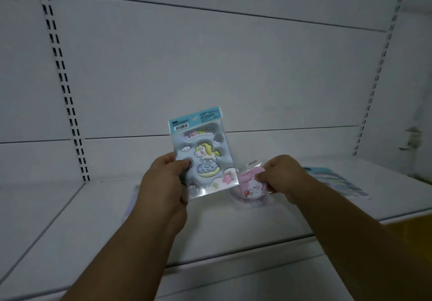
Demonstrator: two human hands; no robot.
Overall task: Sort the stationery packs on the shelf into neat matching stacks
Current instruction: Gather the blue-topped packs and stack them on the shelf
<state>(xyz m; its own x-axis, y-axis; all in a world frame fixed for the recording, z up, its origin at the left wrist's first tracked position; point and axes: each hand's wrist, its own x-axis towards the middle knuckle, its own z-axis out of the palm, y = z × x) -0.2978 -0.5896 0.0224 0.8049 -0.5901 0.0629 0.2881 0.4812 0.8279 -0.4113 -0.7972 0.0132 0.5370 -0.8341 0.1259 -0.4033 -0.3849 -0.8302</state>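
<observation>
Left grip pinches the unicorn sticker pack at its lower left edge, upright. Right grip pinches a small pink pack over the shelf. Both look light, flimsy and slick-wrapped; hold by the edges.

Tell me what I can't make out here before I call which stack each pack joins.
Head view only:
- Pink pack: design mostly covered by the right hand.
- Unicorn pack: header print too small to read; left edge under the left hand.
- Packs lying far right and left on the shelf: pale, washed out, designs unreadable.
</observation>
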